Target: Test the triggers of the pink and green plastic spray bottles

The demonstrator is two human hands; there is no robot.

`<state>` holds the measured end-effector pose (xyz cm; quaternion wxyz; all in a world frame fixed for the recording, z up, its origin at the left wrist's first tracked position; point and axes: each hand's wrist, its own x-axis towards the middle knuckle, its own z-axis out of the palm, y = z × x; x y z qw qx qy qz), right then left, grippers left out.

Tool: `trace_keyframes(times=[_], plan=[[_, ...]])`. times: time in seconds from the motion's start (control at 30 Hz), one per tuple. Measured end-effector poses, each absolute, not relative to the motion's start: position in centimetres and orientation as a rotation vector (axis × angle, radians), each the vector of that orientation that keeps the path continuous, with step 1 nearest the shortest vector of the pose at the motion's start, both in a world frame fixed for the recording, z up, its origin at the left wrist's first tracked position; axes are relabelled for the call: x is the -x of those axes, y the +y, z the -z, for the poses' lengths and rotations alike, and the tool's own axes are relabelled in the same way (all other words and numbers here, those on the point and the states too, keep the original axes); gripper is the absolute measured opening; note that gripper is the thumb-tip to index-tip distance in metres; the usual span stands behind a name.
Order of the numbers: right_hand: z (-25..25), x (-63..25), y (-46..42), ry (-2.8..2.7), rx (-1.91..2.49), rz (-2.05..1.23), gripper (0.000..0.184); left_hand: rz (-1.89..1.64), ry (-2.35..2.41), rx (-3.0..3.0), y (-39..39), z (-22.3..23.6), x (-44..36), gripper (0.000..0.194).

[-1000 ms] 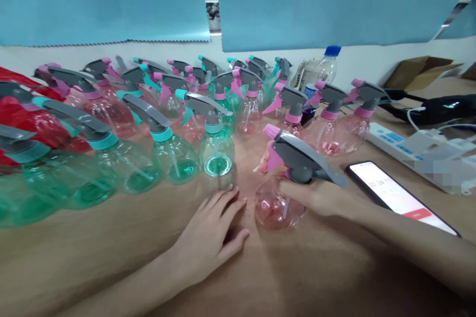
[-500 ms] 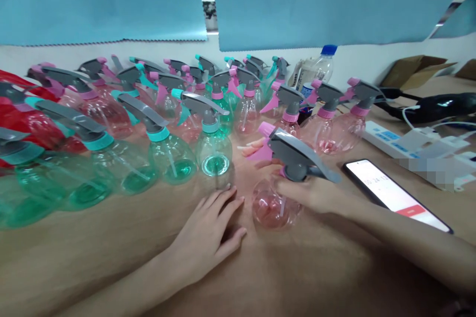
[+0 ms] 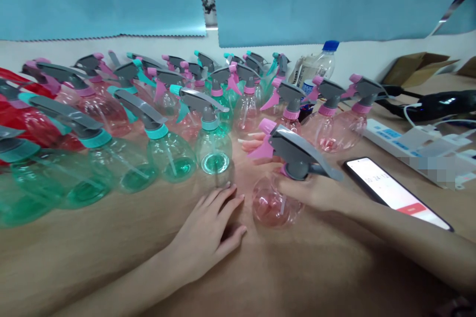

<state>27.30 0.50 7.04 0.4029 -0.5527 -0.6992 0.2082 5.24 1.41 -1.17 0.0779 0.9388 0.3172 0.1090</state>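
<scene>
My right hand [image 3: 305,190] is wrapped round the neck of a pink spray bottle [image 3: 273,208] with a grey trigger head and pink nozzle. The bottle rests on the wooden table [image 3: 238,277], its nozzle facing left and away from me. Part of its neck is hidden by my fingers. To its left, my left hand [image 3: 211,223] lies on the tabletop with fingers stretched out and nothing in it. Just beyond those fingertips stands a green spray bottle [image 3: 212,151] with a turquoise collar. Another green spray bottle [image 3: 171,156] is beside it.
Several pink and green spray bottles fill the left and back. At the right lie a phone [image 3: 394,193] showing a timer and a white power strip [image 3: 390,141] with plugs. Behind are a clear blue-capped bottle [image 3: 326,64], a cardboard box [image 3: 412,72] and a red bag [image 3: 15,79].
The view has shifted very slightly. Both hands and the held spray bottle stay in practically the same place.
</scene>
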Motion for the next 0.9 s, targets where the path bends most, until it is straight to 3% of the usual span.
trace_keyframes(times=[0.2,0.47,0.67,0.9], plan=[[-6.8,-27.3,0.6,-1.814,1.265,-0.639,0.048,-0.318,0.955,-2.807,1.4,1.1,-5.3,0.045],[-6.8,-27.4,0.8,-1.799,1.117,-0.771,0.069,-0.341,0.948,-2.808,1.4,1.2,-5.3,0.045],[-6.3,-27.5,1.0,-1.783,1.049,-0.841,0.071,-0.319,0.949,-2.81,1.4,1.1,-5.3,0.044],[-5.9,-27.6,1.1,-1.774,1.04,-0.842,0.058,-0.328,0.947,-2.8,1.3,1.0,-5.2,0.044]])
